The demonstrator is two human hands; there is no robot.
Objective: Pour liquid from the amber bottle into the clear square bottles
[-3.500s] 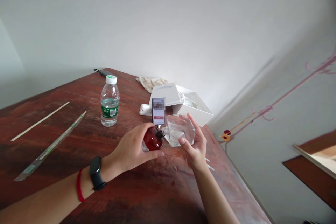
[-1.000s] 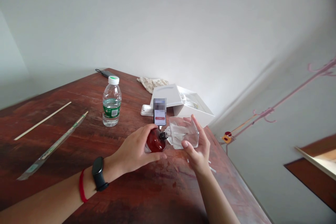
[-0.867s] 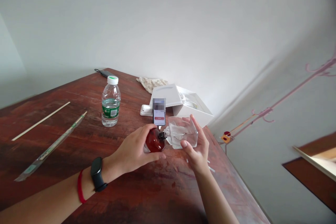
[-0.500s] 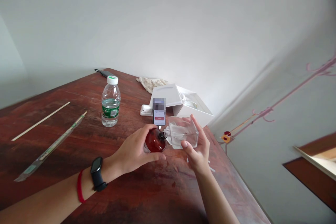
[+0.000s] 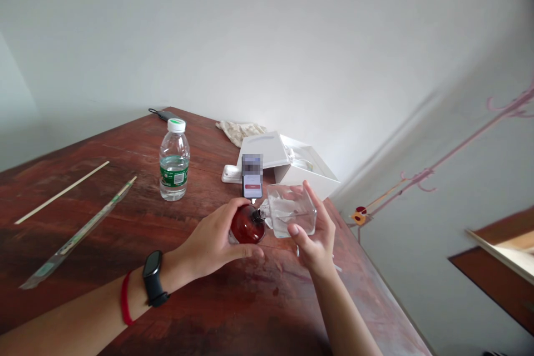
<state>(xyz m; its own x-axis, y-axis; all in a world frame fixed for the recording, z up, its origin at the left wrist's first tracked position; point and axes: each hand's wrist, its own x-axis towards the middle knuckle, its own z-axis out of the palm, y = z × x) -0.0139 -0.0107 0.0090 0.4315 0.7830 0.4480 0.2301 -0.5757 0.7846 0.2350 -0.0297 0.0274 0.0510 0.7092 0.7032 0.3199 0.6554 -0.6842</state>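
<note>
My left hand point(image 5: 214, 242) is wrapped round a dark red-brown bottle point(image 5: 247, 225) that lies tilted with its black neck pointing right. In my right hand point(image 5: 315, 233) is a clear square glass bottle point(image 5: 290, 208), held on its side between thumb and fingers. Its neck points left and meets the mouth of the brown bottle; the exact contact is too small to make out. A little clear liquid seems to lie inside the glass bottle. Both bottles are held above the table.
On the reddish wooden table point(image 5: 250, 311) stand a water bottle point(image 5: 174, 169) and a lit phone point(image 5: 252, 177). Behind are a white box point(image 5: 311, 178) and a cloth point(image 5: 237, 130). A bare stick point(image 5: 62, 193) and a wrapped chopstick pair point(image 5: 83, 233) lie left. A pink coat rack point(image 5: 425, 175) leans right.
Almost nothing differs. The view has shifted very slightly; both hands keep their hold and the bottles stay mouth to mouth.
</note>
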